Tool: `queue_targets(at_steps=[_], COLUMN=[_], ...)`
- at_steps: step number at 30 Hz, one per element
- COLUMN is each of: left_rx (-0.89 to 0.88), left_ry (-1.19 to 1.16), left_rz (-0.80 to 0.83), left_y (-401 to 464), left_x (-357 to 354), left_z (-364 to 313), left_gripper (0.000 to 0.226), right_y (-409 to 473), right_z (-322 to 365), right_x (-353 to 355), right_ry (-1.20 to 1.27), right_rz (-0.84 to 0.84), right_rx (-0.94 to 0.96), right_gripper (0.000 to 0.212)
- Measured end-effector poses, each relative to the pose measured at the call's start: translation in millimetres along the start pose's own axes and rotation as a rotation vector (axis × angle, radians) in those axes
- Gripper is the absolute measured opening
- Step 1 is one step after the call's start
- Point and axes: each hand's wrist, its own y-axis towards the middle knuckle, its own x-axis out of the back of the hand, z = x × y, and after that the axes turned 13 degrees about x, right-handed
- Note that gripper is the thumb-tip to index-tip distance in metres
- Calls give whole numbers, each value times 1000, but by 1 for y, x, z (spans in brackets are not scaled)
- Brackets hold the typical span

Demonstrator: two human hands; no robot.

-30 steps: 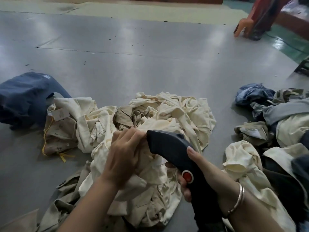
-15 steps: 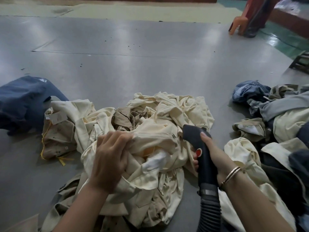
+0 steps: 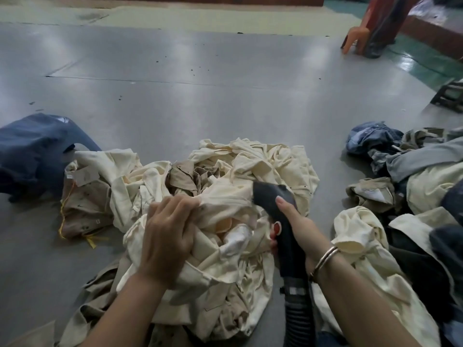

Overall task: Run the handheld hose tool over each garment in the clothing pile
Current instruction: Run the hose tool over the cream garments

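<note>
— At the lower centre of the frame, what is each hand doing?

— Left hand [image 3: 168,237] has its fingers curled into the cream garment [image 3: 225,204] on top of the clothing pile [image 3: 275,161], bunching the cloth and holding it taut. Right hand [image 3: 298,227] grips the handheld hose tool [image 3: 274,200], forefinger laid along its dark head, with the ribbed hose [image 3: 299,321] trailing down to the bottom edge.

— Which step, would you say?

— Working the top cream piece, I judge: the tool's head lies against the fabric just right of the left hand (whether it is switched on, I cannot tell).

— And next?

— Likely a pass of the head across the stretched cloth, with the left hand keeping it tight so it doesn't ruck up. After that, this piece wants lifting off. The heap of garments [image 3: 413,191] at the right edge and the dark blue garment [image 3: 32,151] at mid left sit apart on the floor [image 3: 200,96].
</note>
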Motion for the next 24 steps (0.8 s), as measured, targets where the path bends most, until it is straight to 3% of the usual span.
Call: queue_targets(at_steps=[2,5,7,9,14,17,20,22,24], left_rx=[140,229,144,43,113,116,106,171,272], left_ry=[-12,-28,-6,2,-247,-301,5,368,509], left_rz=[-92,-129,-54,32,155,277,411,615,794], left_y=[4,6,-2,-11,-31,-39,-46,-49,-50], left_x=[2,-3,-15,-27,-41,-42,-37,-33,-29], left_z=[2,-12,-32,-49,-62,-56,-39,-25,-17], left_gripper=[9,23,23,19,12,25,26,34,52], right_y=[-2,-14,-20,-18,1,10,15,12,9], right_z=[3,2,-3,-8,-17,-15,0,11,19], right_x=[7,6,-8,-23,-23,-11,4,12,19], right_ry=[38,-5,-33,-14,-20,-82,89,260,364], right_rz=[-150,-55,45,75,-87,-188,-234,-188,-165], right_rx=[84,202,253,254,224,227,269,287,347], right_gripper=[42,52,47,29,10,6,7,13,9])
